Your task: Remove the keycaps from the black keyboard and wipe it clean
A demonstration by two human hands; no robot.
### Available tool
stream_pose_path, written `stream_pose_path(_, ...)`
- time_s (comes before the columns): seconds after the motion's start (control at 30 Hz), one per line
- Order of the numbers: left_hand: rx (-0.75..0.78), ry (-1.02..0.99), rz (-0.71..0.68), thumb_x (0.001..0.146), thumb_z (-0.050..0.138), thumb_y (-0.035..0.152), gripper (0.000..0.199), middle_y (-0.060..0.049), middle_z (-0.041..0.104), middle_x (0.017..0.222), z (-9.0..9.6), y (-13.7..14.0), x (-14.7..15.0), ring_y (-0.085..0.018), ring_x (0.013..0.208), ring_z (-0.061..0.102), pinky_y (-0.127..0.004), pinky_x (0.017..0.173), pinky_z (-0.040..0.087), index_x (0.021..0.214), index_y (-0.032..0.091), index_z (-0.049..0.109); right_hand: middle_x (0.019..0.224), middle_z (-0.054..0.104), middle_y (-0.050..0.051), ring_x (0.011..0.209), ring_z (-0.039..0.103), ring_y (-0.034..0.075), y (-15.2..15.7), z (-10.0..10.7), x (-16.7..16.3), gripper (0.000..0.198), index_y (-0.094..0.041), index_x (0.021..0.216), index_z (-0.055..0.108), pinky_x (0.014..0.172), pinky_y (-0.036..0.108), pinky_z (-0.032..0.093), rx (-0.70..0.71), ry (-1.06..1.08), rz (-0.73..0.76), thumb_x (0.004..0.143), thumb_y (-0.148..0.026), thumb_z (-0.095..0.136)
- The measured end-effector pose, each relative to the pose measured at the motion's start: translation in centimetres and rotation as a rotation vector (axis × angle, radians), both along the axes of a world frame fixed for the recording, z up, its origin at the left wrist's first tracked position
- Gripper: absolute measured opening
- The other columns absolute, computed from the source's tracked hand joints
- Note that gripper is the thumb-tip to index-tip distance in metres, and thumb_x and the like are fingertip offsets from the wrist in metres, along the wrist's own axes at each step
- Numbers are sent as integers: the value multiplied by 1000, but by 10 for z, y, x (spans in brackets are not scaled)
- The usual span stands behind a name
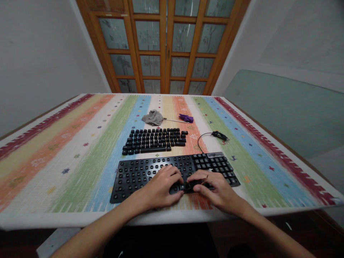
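Observation:
A black keyboard [157,165] lies near the table's front edge. Its left and middle parts show bare key sockets, while keycaps still cover the right block. My left hand [164,182] rests over the keyboard's middle, thumb and index finger apart, the other fingers lying on its surface. To the right, my right hand [215,186] is closed at the keyboard's lower part. A thin, wire-like bit shows at its fingers; what it belongs to is unclear. Both hands partly cover the keys. Loose black keycaps [153,140] stand in rows behind the keyboard.
Behind the keycaps lie a crumpled grey cloth [152,117] and a purple item [186,118], with a thin rod between them. A bundled black cable [219,135] runs from the keyboard. The table [67,150] has a striped cloth; glazed wooden doors [163,46] stand beyond.

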State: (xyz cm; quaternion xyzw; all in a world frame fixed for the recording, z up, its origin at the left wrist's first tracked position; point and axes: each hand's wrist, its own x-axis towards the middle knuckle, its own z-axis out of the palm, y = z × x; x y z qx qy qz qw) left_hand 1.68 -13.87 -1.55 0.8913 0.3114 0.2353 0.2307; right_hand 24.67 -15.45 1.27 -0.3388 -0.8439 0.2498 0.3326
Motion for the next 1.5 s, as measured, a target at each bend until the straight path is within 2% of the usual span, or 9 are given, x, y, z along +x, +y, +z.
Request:
stream_pose_path(0.17,-31,-14,-6,84,66,26,18,-8,61,105,0,1,-1,-24,101,55,-38,91,46,101,20,62,93,74,7,84,70,17,2,6,-5,20,-18,104,69,76,27,54,17,-35,55,99,-31,55)
stream_pose_path(0.43,-51,-13,-2,84,65,26,20,-8,59,103,2,0,-1,-23,99,53,-37,91,46,101,19,60,99,73,7,92,68,19,3,15,-16,17,-18,106,68,86,30,51,-74,-171,98,98,-26,56)
stream_pose_path(0.77,-107,-52,0,84,70,27,29,-7,59,110,-2,2,-4,-24,108,53,-39,98,46,111,21,59,90,74,4,83,68,17,19,19,-20,27,-18,95,69,79,28,49,-172,-144,27,102,-32,47)
stream_pose_path(1.07,-143,-65,19,83,74,27,21,-7,59,112,3,2,-6,-23,111,55,-37,101,46,98,19,61,77,69,6,72,63,18,34,16,-33,42,-16,78,63,71,30,45,-171,-216,-39,104,-39,39)
stream_pose_path(1.17,-163,-72,9,85,72,28,17,-6,59,110,4,3,-6,-22,109,57,-36,99,46,96,19,62,66,64,3,62,59,16,44,9,-31,46,-16,76,60,62,29,45,-263,-153,-80,103,-47,38)
stream_pose_path(1.27,-183,-77,7,87,71,28,15,-5,60,107,6,5,-7,-20,105,59,-35,96,48,96,20,62,62,61,0,57,58,15,50,6,-28,49,-16,78,60,58,27,45,-372,-73,-55,101,-54,38)
stream_pose_path(1.33,-199,-86,0,89,69,27,13,-5,61,107,8,6,-8,-19,103,59,-34,95,48,97,20,62,65,61,1,60,58,15,50,9,-26,49,-17,77,59,59,27,45,-349,-60,-27,101,-55,39)
stream_pose_path(1.5,-168,-110,4,90,66,25,10,-5,62,104,19,10,-10,-19,100,60,-34,92,48,96,19,61,74,66,3,67,60,15,43,22,-21,46,-17,78,61,67,29,45,-183,-53,-7,103,-48,40)
